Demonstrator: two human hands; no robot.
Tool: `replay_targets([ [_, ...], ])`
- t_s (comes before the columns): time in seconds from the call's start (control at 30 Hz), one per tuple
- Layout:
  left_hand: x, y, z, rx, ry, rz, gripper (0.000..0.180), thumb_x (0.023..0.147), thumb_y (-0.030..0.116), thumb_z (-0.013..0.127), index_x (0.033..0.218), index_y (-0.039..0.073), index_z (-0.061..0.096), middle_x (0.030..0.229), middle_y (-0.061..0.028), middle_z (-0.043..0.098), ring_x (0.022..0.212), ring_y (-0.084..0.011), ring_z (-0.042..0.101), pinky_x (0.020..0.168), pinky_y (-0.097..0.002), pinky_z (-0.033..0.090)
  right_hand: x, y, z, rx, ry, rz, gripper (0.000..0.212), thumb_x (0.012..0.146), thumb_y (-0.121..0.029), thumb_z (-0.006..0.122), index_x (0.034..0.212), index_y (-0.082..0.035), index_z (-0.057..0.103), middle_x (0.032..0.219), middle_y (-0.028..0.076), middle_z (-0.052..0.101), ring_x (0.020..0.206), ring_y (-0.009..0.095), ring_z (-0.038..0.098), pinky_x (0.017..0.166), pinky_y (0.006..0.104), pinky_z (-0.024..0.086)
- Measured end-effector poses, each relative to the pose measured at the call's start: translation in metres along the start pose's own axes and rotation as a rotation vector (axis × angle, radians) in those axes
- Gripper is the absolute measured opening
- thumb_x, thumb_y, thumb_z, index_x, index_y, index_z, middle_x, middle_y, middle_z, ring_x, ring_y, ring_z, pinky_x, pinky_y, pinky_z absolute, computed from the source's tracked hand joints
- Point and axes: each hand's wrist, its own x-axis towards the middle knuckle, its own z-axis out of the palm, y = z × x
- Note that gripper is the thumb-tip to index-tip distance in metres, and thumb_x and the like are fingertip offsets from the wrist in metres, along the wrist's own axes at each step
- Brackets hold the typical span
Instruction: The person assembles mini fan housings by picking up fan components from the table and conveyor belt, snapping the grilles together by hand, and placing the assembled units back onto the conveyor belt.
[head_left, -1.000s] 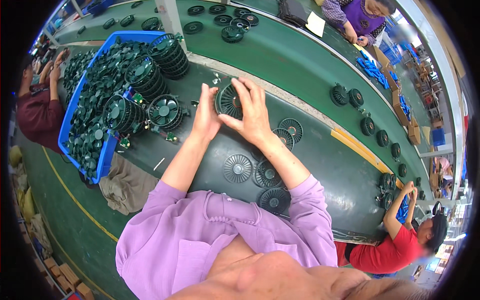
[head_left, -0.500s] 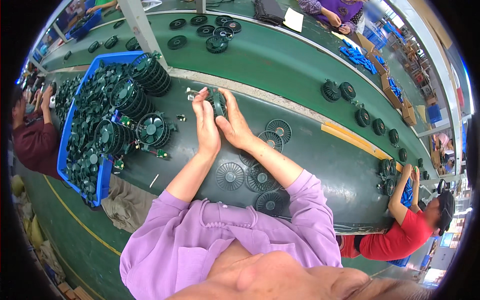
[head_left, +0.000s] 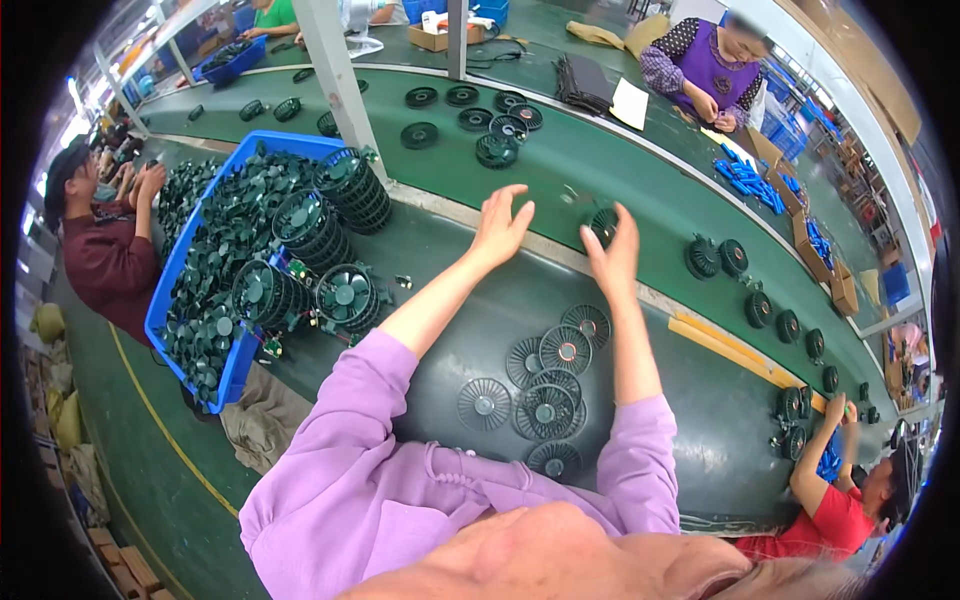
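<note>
Beside the green conveyor (head_left: 640, 190), a blue bin (head_left: 170, 300) holds fan housings (head_left: 270, 290) (dark, stacked).

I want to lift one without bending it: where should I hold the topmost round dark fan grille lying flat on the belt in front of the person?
Probably by the outer rim of the topmost round dark fan grille, coming from above on its far side. It lies flat, its thin spokes look fragile, and its near edge overlaps the neighbouring grille, so only the far rim is free.

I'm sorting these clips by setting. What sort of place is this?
Most likely a factory assembly line: long green conveyor belts carry dark round fan parts, a blue bin is heaped with more, and other workers sit alongside.
</note>
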Motion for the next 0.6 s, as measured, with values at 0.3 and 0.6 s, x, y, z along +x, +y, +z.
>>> replay_targets([
  [0.3,0.112,-0.106,0.0,0.457,0.15,-0.154,0.054,0.087,0.029,0.061,0.127,-0.003,0.045,0.129,-0.0245,0.047,0.117,-0.0413,0.045,0.1,-0.0477,0.038,-0.097,-0.015,-0.064,0.047,-0.443,-0.031,0.065,0.073,-0.027,0.076,0.129,-0.005,0.051,0.138,0.021,0.044,0.128,0.039,0.039,0.107,0.0455,0.032],
  [0.6,0.144,-0.115,0.007,0.587,-0.098,-0.395,0.035,0.088,0.031,0.059,0.11,0.003,0.057,0.105,-0.0203,0.064,0.101,-0.0375,0.06,0.087,-0.0458,0.049,-0.109,-0.01,-0.056,-0.038,-0.47,-0.108,0.06,0.066,-0.033,0.08,0.118,-0.011,0.06,0.133,0.01,0.05,0.126,0.034,0.042,0.106,0.0477,0.031],
])
